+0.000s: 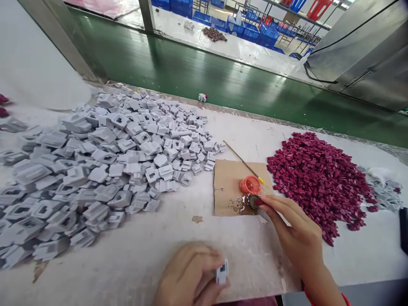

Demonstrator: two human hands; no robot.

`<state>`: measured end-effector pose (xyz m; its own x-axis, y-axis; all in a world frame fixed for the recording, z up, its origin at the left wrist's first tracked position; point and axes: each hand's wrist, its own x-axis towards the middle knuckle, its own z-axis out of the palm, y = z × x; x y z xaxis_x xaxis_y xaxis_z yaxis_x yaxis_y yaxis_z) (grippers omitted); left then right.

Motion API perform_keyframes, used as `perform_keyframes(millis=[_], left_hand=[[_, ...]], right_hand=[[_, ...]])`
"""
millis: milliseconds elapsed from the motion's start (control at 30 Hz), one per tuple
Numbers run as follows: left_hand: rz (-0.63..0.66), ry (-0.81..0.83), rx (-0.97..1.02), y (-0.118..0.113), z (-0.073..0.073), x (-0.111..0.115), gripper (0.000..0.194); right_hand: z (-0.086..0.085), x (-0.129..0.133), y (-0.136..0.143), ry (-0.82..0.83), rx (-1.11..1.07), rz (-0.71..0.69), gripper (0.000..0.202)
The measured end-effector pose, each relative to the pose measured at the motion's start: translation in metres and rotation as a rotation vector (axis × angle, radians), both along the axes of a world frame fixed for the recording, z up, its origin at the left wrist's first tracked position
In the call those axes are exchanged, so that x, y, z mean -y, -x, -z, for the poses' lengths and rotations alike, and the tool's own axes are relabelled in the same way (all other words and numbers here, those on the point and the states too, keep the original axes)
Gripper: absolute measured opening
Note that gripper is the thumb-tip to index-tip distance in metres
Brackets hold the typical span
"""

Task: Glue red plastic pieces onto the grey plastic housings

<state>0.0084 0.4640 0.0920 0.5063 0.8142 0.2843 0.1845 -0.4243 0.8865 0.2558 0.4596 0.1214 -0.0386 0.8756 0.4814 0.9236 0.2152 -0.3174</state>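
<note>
My left hand (188, 274) is low in the middle, thumb and fingers closed on a small light-grey plastic part (222, 272) with an opening in it. Farther right, my right hand (295, 229) pinches a small maroon plastic piece (260, 201), mostly covered by the fingertips. That piece is at a small round dark dish (254, 201); whether it touches the dish I cannot tell. Just behind stands a red-orange cup (250, 185). Both rest on a cardboard sheet (223, 174), which has wet, shiny spots. A thin stick (239, 156) with a yellow end lies across the cardboard's far edge.
A large heap of light-grey plastic parts (127, 153) covers the left of the white table (178, 233). On the right is a heap of maroon pieces (318, 178), with grey parts (385, 193) beyond. One part (202, 97) sits by the green conveyor belt (223, 80).
</note>
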Motion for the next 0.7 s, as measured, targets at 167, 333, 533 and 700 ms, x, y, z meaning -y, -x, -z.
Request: perform_keyframes(millis=[167,333,533,700], left_hand=[[-0.063,-0.125,-0.11,-0.005,-0.001,-0.001,0.026],[-0.125,-0.022,-0.16,-0.007,0.003,0.009,0.027],[-0.18,0.029,-0.121,-0.012,0.001,0.012,0.014],[-0.225,0.028,-0.093,-0.015,-0.003,0.01,0.007]], right_hand=[[-0.002,0.016,0.013,0.018,-0.284,0.125,0.028],[-0.001,0.041,0.046,0.154,-0.582,0.072,0.028],[0.007,0.053,0.072,0.217,-0.652,-0.054,0.018],[0.01,0.053,0.076,0.226,-0.627,-0.069,0.019]])
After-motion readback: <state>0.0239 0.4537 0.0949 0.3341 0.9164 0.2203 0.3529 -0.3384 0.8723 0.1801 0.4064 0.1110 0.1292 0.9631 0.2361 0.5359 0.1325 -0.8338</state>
